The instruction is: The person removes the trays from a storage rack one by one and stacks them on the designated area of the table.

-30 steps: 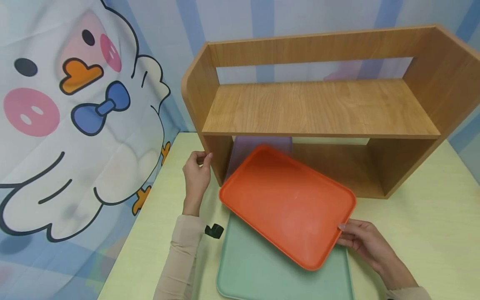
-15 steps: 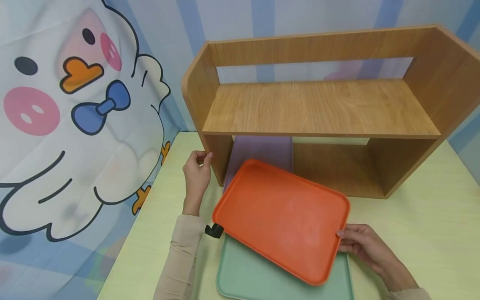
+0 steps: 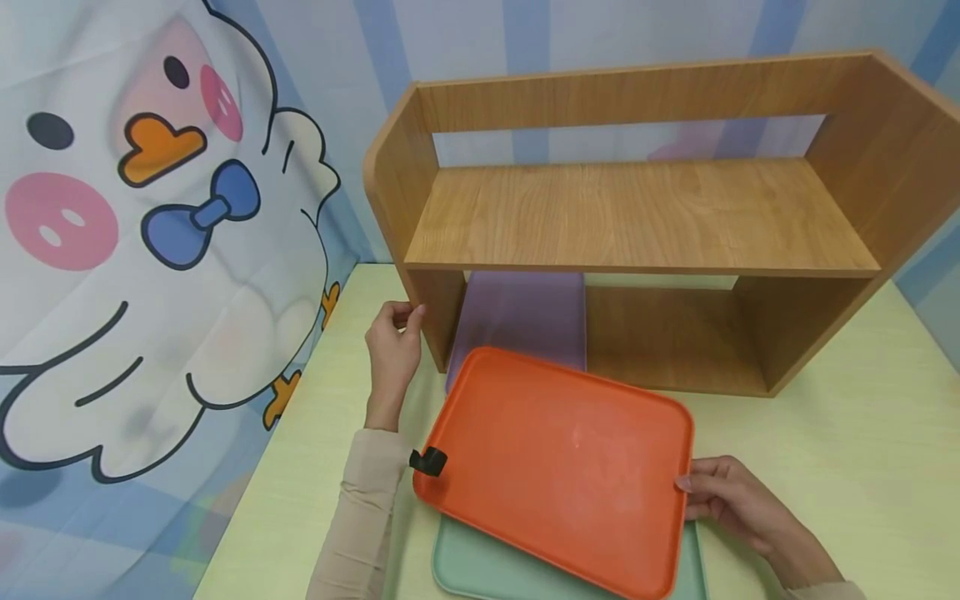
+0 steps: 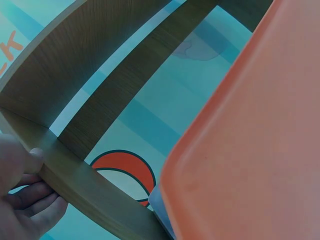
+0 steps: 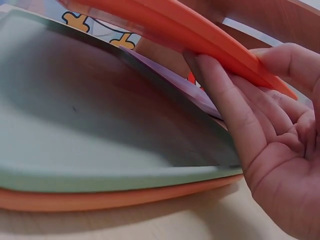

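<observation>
My right hand [image 3: 738, 504] pinches the right short edge of an orange tray [image 3: 562, 467], thumb on top and fingers underneath. In the right wrist view this tray is raised and tilted above a green tray [image 5: 90, 120]. Beneath the green one shows the orange rim [image 5: 100, 200] of what looks like another tray. My left hand [image 3: 395, 342] holds the front edge of the left side panel of a wooden shelf [image 3: 637, 217], its thumb and curled fingers at that edge in the left wrist view. A purple tray [image 3: 521, 321] lies at the left of the shelf's lower level, its front partly hidden by the raised orange tray.
The shelf stands on a pale yellow table [image 3: 840, 467] before a striped cloth backdrop. A printed cartoon bird [image 3: 247, 333] covers the cloth on the left. A small black piece [image 3: 429, 461] shows beside my left sleeve.
The orange tray has come away from the shelf toward the front and slightly left, turning a little and uncovering more of the purple tray. My right hand moved slightly nearer; my left stayed put.
</observation>
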### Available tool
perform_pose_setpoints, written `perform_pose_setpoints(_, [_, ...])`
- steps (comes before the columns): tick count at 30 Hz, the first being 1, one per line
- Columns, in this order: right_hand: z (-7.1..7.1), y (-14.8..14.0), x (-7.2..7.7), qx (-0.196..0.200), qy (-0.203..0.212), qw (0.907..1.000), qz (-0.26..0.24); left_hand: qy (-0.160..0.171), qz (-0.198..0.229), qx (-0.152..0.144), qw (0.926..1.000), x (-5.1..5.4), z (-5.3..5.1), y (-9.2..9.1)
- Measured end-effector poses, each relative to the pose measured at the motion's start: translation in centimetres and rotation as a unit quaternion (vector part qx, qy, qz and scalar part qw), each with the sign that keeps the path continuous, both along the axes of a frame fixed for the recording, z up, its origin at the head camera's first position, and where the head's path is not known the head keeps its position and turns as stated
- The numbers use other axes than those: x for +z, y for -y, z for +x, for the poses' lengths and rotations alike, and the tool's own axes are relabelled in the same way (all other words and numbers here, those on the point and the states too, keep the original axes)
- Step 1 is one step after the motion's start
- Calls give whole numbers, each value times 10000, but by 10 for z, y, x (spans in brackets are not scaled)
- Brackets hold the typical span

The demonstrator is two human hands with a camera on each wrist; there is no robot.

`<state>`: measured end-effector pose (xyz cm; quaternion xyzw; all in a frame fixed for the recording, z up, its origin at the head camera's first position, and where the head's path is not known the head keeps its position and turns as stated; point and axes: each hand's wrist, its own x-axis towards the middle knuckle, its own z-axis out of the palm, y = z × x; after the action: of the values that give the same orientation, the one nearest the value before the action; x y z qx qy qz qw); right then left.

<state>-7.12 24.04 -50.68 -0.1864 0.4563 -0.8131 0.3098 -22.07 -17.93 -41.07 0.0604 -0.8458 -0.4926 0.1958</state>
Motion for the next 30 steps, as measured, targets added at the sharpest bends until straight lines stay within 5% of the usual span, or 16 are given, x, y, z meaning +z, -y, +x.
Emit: perform_pose_setpoints(30, [4,-12,-3,392,58,9988,274,-25,-43,81,10000,0,0,0])
